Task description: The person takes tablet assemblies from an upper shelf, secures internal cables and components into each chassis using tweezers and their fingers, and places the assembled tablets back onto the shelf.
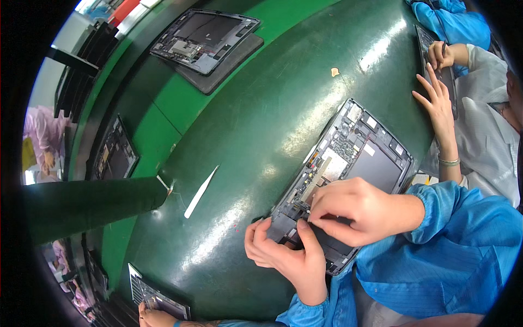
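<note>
Opened tablet (384, 169) is handled by two bare hands on a glossy dark green table (261, 131)

Streaks of light are reflected by the tabletop; beyond it, a bright green strip (144, 117) is partly blocked from view by a dark green post (98, 206), and a second opened tablet (215, 34) is propped on a dark panel (234, 68). White tweezers (199, 196) are left lying, clear of the work. The left hand (294, 256) is set at the tablet's near-left end, thumb and fingers apart; the right hand (362, 210) is pinched above it, anything gripped being hidden
</note>
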{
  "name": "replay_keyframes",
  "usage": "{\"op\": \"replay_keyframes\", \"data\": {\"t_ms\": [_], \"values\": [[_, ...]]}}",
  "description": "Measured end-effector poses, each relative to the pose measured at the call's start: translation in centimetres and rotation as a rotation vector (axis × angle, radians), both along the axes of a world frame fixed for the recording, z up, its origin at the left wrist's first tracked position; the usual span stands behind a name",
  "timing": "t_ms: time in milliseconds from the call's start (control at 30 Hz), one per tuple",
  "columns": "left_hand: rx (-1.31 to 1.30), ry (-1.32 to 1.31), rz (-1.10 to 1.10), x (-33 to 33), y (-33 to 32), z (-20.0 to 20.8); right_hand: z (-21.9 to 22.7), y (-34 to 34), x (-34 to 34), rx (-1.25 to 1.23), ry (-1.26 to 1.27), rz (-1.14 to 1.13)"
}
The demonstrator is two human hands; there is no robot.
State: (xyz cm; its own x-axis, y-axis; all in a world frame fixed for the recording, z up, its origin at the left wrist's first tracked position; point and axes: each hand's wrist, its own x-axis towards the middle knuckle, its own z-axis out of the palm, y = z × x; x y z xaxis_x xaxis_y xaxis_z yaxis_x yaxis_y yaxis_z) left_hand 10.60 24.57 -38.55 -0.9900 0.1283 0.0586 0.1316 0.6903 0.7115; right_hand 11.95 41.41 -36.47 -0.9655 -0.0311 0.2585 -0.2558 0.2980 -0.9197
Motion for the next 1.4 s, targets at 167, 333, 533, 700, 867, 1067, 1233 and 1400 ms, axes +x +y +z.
{"op": "replay_keyframes", "data": {"t_ms": [167, 333, 533, 700, 867, 1067, 1233, 1400], "values": [[-0.007, 0.011, -0.006, -0.2, 0.0, 0.0, -1.1, -0.5, 0.0, 0.107, 0.053, -0.007], [-0.02, 0.008, 0.004, -0.3, 0.1, -0.5, -1.3, -0.4, 0.3, 0.238, 0.076, -0.032], [-0.061, -0.016, 0.021, -0.4, 0.4, -0.3, -1.6, -0.3, 0.6, 0.203, 0.086, -0.088], [-0.03, -0.003, 0.031, -0.3, 0.4, 0.5, -1.1, -0.5, 0.5, 0.133, 0.073, -0.096], [0.003, -0.041, 0.04, 0.1, 0.6, 1.8, -0.2, -0.1, 1.0, 0.102, 0.053, -0.105], [-0.024, -0.026, 0.032, 0.6, 0.5, 2.3, 0.1, -0.1, 1.6, 0.038, -0.006, -0.05], [-0.04, 0.003, 0.028, 1.0, 0.0, 2.4, 0.7, -0.7, 1.8, 0.237, 0.186, -0.195], [0.232, 0.196, 0.048, 5.4, -0.7, 2.5, 2.3, 1.5, 2.6, 0.025, 0.018, -0.208]]}}
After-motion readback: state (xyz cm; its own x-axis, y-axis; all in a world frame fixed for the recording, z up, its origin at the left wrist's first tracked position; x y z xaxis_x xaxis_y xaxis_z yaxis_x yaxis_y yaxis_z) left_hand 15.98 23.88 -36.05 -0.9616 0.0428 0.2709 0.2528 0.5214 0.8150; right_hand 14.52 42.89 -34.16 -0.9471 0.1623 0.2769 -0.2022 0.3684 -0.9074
